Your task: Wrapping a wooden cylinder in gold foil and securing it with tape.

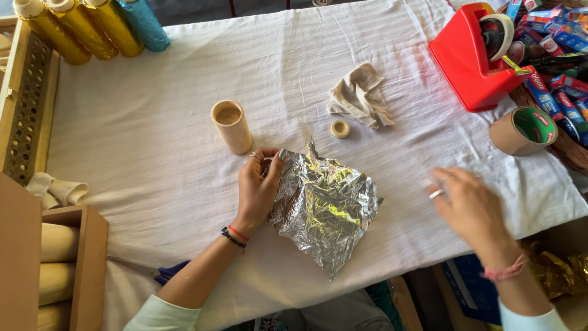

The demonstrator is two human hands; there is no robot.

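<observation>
The crumpled foil sheet (324,208) lies flat on the white cloth (153,153), near the front edge; all positions below are given relative to it. The left hand (257,190) pinches its left edge between thumb and fingers; the right hand (468,205), well to the right, is motion-blurred, so whether it is closed or holds anything cannot be told. The foil will likely prove light, thin and easily torn; it keeps any crease; hold it at an edge or corner, gently. Behind-left stands an open cardboard tube (231,126), upright, its contents too dim to tell; behind lie a small cap (340,129) and a rag (360,95); far right, a red tape dispenser (474,61) and a tape roll (523,130).
</observation>
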